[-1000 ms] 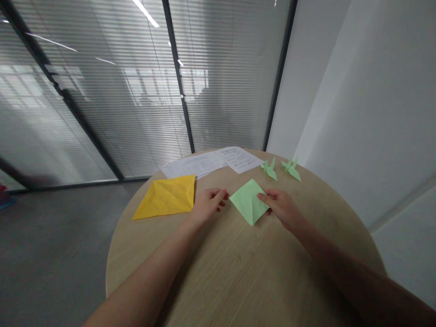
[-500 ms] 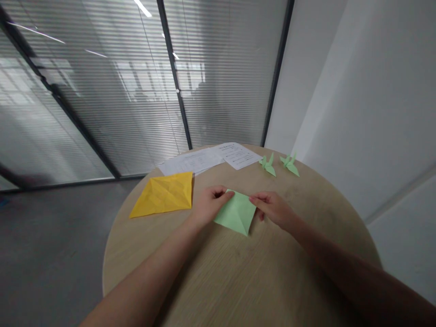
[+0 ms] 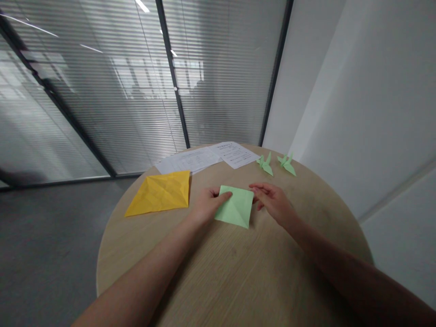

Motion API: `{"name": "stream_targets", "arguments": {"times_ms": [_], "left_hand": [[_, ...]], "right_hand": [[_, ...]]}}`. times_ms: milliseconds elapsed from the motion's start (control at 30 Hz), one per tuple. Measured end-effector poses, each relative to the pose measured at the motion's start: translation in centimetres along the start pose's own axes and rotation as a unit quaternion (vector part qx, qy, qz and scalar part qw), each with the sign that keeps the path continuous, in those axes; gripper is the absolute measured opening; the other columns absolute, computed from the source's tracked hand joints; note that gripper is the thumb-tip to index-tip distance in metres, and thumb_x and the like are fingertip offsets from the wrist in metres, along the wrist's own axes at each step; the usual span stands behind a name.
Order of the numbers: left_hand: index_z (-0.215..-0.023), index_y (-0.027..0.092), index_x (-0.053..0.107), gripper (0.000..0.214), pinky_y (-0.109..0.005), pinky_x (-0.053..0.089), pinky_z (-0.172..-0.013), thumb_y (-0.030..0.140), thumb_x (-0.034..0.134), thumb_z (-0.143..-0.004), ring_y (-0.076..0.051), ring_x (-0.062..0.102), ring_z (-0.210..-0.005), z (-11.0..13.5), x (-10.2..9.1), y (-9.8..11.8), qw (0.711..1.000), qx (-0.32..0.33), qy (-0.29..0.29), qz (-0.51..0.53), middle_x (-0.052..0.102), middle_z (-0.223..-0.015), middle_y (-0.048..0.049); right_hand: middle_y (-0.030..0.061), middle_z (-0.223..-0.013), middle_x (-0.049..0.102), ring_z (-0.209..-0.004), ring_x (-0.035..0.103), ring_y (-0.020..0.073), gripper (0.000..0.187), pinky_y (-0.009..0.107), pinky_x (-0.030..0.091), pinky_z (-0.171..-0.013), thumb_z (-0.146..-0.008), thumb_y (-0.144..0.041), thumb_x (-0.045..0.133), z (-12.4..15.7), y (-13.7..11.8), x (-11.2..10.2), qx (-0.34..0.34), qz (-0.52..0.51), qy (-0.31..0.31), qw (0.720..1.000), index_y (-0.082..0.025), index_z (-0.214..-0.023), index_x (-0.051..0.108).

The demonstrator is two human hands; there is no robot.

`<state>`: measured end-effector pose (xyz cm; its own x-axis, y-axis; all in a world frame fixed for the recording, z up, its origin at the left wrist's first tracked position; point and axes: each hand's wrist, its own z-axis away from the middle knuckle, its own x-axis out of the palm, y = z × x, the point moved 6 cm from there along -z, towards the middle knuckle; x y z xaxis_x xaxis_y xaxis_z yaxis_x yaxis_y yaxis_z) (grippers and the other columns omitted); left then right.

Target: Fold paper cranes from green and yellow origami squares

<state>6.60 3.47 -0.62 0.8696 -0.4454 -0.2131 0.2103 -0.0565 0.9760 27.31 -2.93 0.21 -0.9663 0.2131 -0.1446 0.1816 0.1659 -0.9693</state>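
Far left: grey floor [image 3: 51, 245] seen beyond the rim of a rounded, wood-grained table [image 3: 218, 277]. The far side is closed off by a glass partition [image 3: 136, 118], dark-framed and backed by slatted blinds.

Left part of table: a yellow sheet [image 3: 161, 194], creased, laid flat. Just beyond it, toward the far rim, pale papers [image 3: 190, 160] are spread, overlapped at right by a printed page [image 3: 235, 154]; the print is too small to be read.

Middle: the left hand [image 3: 206, 204] is closed on a green square of paper [image 3: 238, 208]. The thumb is laid over its left part; the other fingers are mostly hidden. Fold lines are seen on the upper face. The square is held over the middle of the table, between the two hands; whether its near edge is rested on the wood cannot be told.

Right of it: the right hand [image 3: 274, 204], fingers bent, is placed at the square's far right corner. Whether the corner is pinched or merely neighboured cannot be told.

Far right of table: two folded green birds [image 3: 265, 166] are stood side by side, a little apart. Beyond the rim, a white wall [image 3: 381, 113].
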Motion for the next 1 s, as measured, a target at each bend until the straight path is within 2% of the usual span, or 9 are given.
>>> {"name": "stream_targets", "arguments": {"times_ms": [100,233,467,667,867,1000], "left_hand": [[-0.096,0.014,0.08,0.037,-0.03,0.05,-0.06,0.047,0.071,-0.083,-0.021,0.07,-0.07,0.0,0.0,0.0,1.0,0.007,0.016,0.007,0.079,-0.089,-0.0123],[-0.093,0.014,0.08,0.036,-0.03,0.05,-0.06,0.047,0.071,-0.083,-0.021,0.069,-0.068,0.1,0.0,0.3,1.0,0.011,0.02,-0.003,0.079,-0.086,-0.0114],[-0.094,0.014,0.079,0.036,-0.029,0.047,-0.058,0.047,0.07,-0.083,-0.019,0.065,-0.064,0.2,0.1,0.6,1.0,0.015,0.027,-0.003,0.076,-0.082,-0.0086],[-0.094,0.016,0.076,0.03,-0.029,0.05,-0.061,0.043,0.07,-0.084,-0.021,0.067,-0.071,0.3,0.1,1.3,0.997,0.061,0.038,-0.036,0.076,-0.084,-0.0079],[-0.114,0.018,0.072,0.034,-0.028,0.049,-0.063,0.034,0.07,-0.085,-0.019,0.067,-0.074,1.1,0.2,2.6,0.986,0.113,0.08,-0.096,0.075,-0.088,-0.0055],[-0.119,0.018,0.071,0.036,-0.028,0.048,-0.064,0.031,0.069,-0.085,-0.019,0.066,-0.074,1.3,0.5,2.8,0.983,0.126,0.076,-0.106,0.074,-0.089,-0.006]], "right_hand": [[0.0106,-0.088,0.076,-0.073,0.071,0.0207,0.045,0.027,0.053,-0.053,-0.081,-0.06,0.072,0.0,-0.1,-0.3,-0.014,0.003,0.015,1.0,-0.018,-0.1,0.076],[0.0073,-0.078,0.073,-0.064,0.064,0.0172,0.037,0.028,0.052,-0.055,-0.081,-0.056,0.073,0.1,-0.2,-0.2,-0.031,0.035,-0.006,0.999,-0.019,-0.084,0.075],[0.0106,-0.115,0.073,-0.094,0.067,0.0225,0.032,0.029,0.054,-0.064,-0.077,-0.051,0.075,0.2,0.0,0.8,0.01,-0.112,-0.063,0.992,-0.02,-0.084,0.076],[0.0039,-0.089,0.072,-0.076,0.064,0.0167,0.03,0.03,0.053,-0.068,-0.069,-0.039,0.082,0.4,0.9,1.5,0.064,-0.176,-0.083,0.979,-0.022,-0.092,0.071],[0.0025,-0.088,0.068,-0.078,0.064,0.0178,0.037,0.032,0.054,-0.071,-0.072,-0.049,0.081,0.7,0.8,1.8,0.049,-0.145,-0.109,0.982,-0.023,-0.095,0.066],[0.0022,-0.088,0.067,-0.078,0.064,0.0175,0.039,0.033,0.055,-0.071,-0.074,-0.053,0.08,0.9,0.6,2.0,0.049,-0.144,-0.119,0.981,-0.023,-0.094,0.064]]}}
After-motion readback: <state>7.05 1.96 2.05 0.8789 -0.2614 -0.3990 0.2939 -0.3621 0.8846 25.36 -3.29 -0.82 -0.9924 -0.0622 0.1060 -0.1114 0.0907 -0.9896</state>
